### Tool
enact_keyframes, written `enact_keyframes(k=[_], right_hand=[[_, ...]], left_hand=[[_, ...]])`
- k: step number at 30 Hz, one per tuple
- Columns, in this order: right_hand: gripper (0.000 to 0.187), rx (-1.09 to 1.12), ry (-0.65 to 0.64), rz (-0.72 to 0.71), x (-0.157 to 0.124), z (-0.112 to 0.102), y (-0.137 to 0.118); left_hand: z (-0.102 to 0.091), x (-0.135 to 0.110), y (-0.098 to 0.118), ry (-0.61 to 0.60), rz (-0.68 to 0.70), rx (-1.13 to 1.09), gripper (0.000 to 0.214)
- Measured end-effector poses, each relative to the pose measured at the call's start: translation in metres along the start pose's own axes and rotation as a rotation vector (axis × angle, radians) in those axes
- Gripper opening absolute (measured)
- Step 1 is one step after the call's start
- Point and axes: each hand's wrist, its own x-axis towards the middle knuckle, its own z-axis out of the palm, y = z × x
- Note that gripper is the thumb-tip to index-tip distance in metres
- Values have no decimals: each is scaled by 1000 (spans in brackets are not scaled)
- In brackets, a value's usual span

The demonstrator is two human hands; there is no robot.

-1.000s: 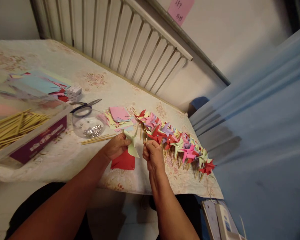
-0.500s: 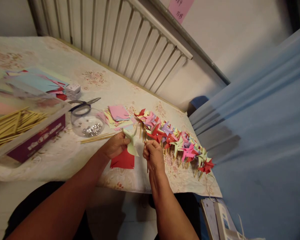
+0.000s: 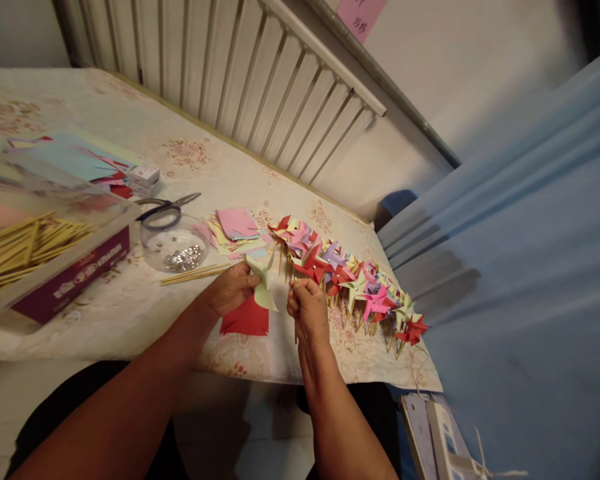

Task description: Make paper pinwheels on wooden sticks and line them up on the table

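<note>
Between the thumb and fingers of my left hand is a pale green paper pinwheel, its blades folded and seen from the side. My right hand is closed around a thin wooden stick, whose lower end shows below the fist. A small gap separates the stick from the pinwheel. On the table under my left hand lies a red paper square with cut corners. Beyond my right hand stand rows of finished pinwheels on sticks, in several colours.
Left of my hands are a round clear dish of metal pins, loose sticks, scissors and a plastic box of sticks. Cut paper squares lie behind. A radiator borders the far edge; a blue curtain hangs right.
Both hands keep nearly the same pose, with the pinwheel and the stick still held apart. The view has shifted very slightly.
</note>
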Motion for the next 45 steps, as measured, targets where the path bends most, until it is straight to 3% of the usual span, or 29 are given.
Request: enact_keyframes(k=[23,30,36,45], right_hand=[[20,-28,29,36,-1,-1,3],[22,-1,-17,-3,-2,-3,3],[21,-11,35,24,-1,-2,3],[23,6,-14,22,-2,-2,3]], left_hand=[[-3,0,0,30,23,50,20],[0,0,1,31,18,65,23],[3,-1,4,10,17,74,22],[3,-1,4,47,-4,61,25]])
